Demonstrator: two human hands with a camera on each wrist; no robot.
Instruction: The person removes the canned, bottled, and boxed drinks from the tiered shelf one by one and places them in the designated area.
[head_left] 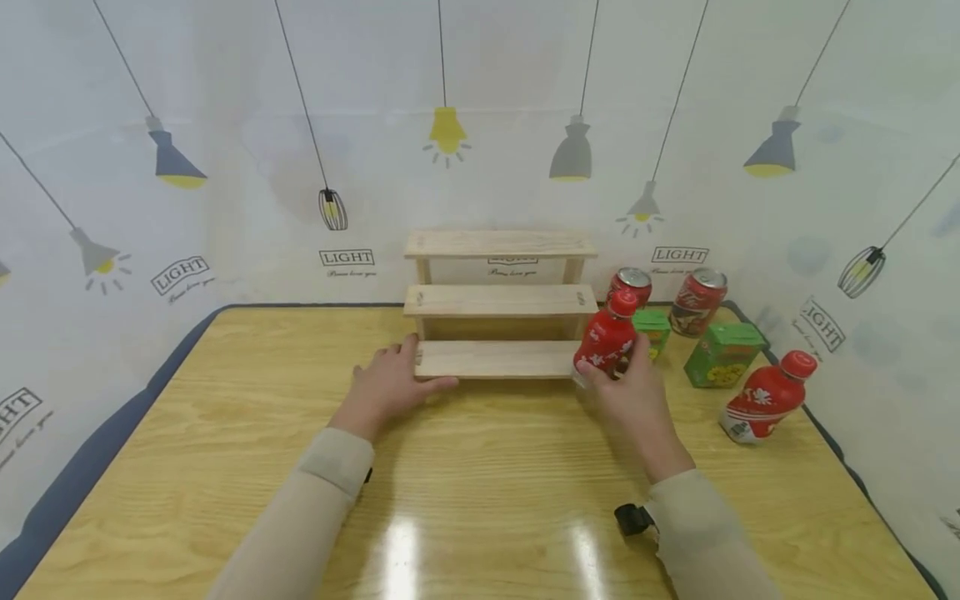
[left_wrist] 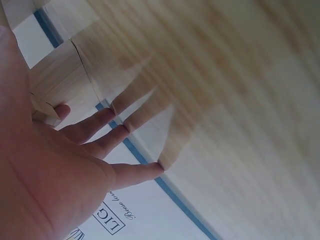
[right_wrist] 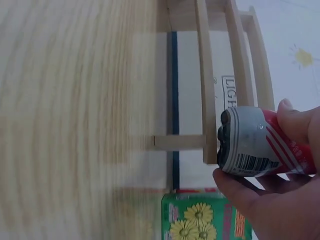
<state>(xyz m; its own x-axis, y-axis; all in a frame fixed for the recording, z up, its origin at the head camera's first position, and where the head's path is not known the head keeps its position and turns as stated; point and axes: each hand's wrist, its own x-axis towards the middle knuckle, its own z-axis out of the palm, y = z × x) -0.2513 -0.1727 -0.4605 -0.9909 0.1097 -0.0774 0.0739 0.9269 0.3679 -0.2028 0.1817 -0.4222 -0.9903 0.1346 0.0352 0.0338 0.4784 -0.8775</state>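
Note:
In the head view my right hand (head_left: 633,404) grips a small red drink bottle (head_left: 603,337) at the right end of the lowest step of a three-tier wooden shelf (head_left: 495,358). The right wrist view has the bottle (right_wrist: 255,142) with its base beside the plank's end; whether they touch I cannot tell. At the shelf's left end rests my left hand (head_left: 386,387), thumb along the front edge. Seen from the left wrist, that hand (left_wrist: 55,175) has several fingers spread straight with tips on the tabletop, close to a wooden corner (left_wrist: 44,111).
Right of the shelf stand two red cans (head_left: 697,302) (head_left: 630,283), two green drink cartons (head_left: 723,354) (head_left: 652,329) and another red bottle (head_left: 768,398). The wooden table (head_left: 480,467) ends at a wall covering (head_left: 247,208) printed with lamps.

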